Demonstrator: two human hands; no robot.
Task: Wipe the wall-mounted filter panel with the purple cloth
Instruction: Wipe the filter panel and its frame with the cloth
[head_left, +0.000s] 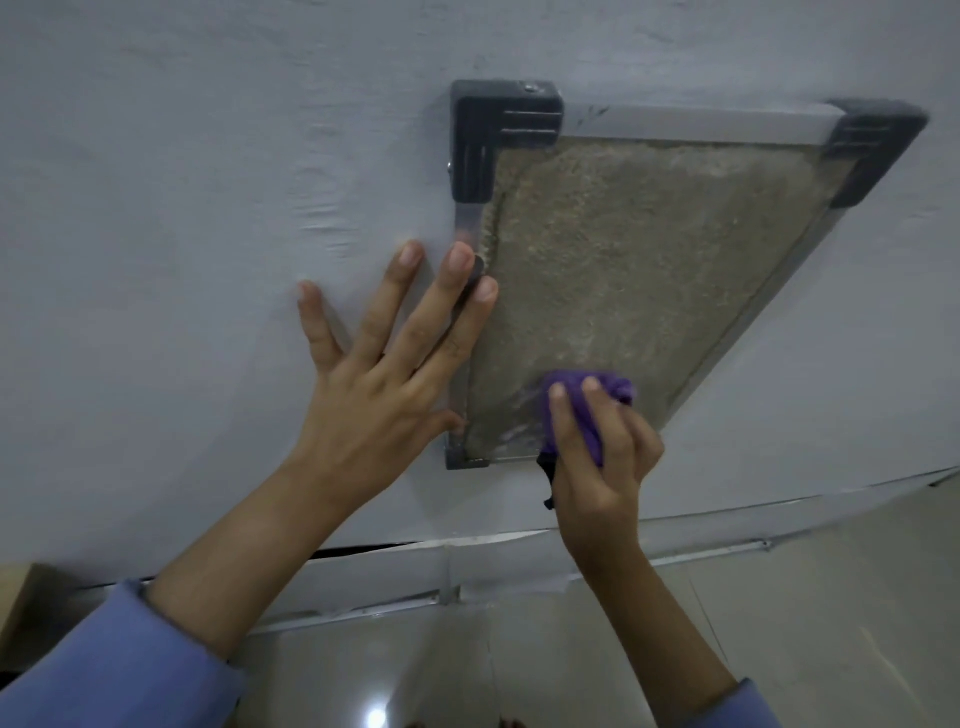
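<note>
The filter panel (649, 260) hangs on the pale wall: a dusty brown-grey mesh in a silver frame with dark plastic corner pieces. My right hand (597, 447) grips a bunched purple cloth (597, 395) and presses it on the mesh near the panel's lower edge. My left hand (384, 364) lies flat with fingers spread, palm on the wall, index and middle fingertips over the panel's left frame rail. The panel's lower right corner is hidden behind my right hand.
The painted wall (208, 182) is uneven, with ripples left of the panel. Below it run a tiled skirting (415, 577) and a glossy tiled floor (805, 623). A cardboard-coloured edge (21, 597) shows at the lower left.
</note>
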